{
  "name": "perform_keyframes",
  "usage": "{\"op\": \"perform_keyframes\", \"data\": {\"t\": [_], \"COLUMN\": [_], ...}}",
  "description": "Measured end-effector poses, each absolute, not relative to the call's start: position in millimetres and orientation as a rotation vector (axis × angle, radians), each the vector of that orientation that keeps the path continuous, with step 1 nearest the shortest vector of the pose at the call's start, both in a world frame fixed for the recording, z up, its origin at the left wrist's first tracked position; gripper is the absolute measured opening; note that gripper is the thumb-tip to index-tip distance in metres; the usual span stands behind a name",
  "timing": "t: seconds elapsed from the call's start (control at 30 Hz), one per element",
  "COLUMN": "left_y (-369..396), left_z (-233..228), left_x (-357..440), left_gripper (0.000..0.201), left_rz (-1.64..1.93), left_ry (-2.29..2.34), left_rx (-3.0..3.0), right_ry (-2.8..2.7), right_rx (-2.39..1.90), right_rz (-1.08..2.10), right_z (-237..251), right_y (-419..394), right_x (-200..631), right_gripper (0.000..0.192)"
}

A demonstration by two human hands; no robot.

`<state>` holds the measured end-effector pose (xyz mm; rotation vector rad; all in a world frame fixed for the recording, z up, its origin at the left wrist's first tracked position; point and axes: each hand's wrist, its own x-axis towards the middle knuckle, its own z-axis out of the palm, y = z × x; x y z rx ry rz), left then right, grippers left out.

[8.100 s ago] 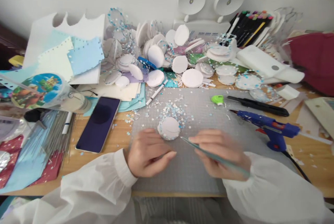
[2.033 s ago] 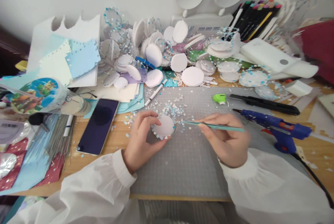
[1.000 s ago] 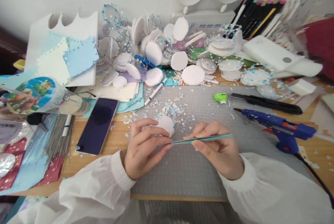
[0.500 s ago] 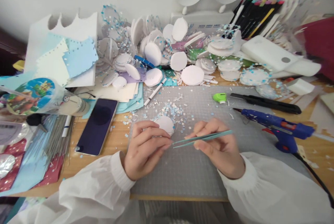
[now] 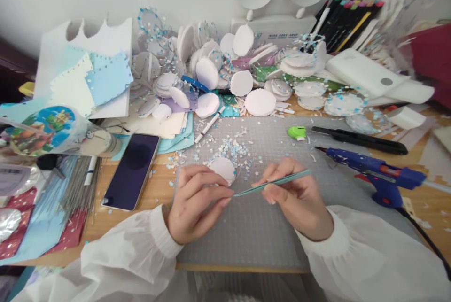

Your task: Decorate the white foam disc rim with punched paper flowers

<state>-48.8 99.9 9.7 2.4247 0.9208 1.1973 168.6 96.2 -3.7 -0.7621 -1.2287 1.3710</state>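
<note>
My right hand (image 5: pixel 294 198) pinches a pair of teal tweezers (image 5: pixel 285 179), whose arms are pressed together. Their tips meet the fingertips of my left hand (image 5: pixel 199 203). My left thumb and fingers are pinched; whatever sits between them is too small to make out. Just behind the left fingers lies a white round disc (image 5: pixel 223 168), partly covered by them, with a thin wire loop beside it. Small blue and white paper bits (image 5: pixel 234 149) are scattered around the disc on the grey cutting mat (image 5: pixel 243 236).
At the right lie a blue glue gun (image 5: pixel 377 170), a black utility knife (image 5: pixel 359 139) and a green clip-like piece (image 5: pixel 297 132). A phone (image 5: pixel 132 170) and a patterned cup (image 5: pixel 59 128) stand left. White discs (image 5: pixel 260 102) are heaped at the back.
The tweezers have closed from slightly spread arms to pressed together, their tips still at my left fingertips. My left hand has barely moved.
</note>
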Motion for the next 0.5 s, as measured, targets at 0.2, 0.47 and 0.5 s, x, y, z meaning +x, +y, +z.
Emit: {"op": "perform_keyframes", "data": {"t": [0.2, 0.47, 0.5], "left_y": [80, 39, 37], "left_z": [30, 51, 49], "left_x": [-39, -9, -9], "left_gripper": [0.016, 0.052, 0.052], "left_rz": [1.163, 0.806, 0.808], "left_ry": [0.984, 1.089, 1.093], "left_rx": [2.187, 1.177, 1.123], "right_ry": [-1.483, -1.983, -2.043], "right_rx": [-0.787, -0.684, -0.653], "right_rz": [0.781, 0.344, 0.301], "right_z": [11, 34, 35], "right_y": [91, 51, 49], "right_x": [170, 150, 150], "right_gripper": [0.024, 0.025, 0.024]}}
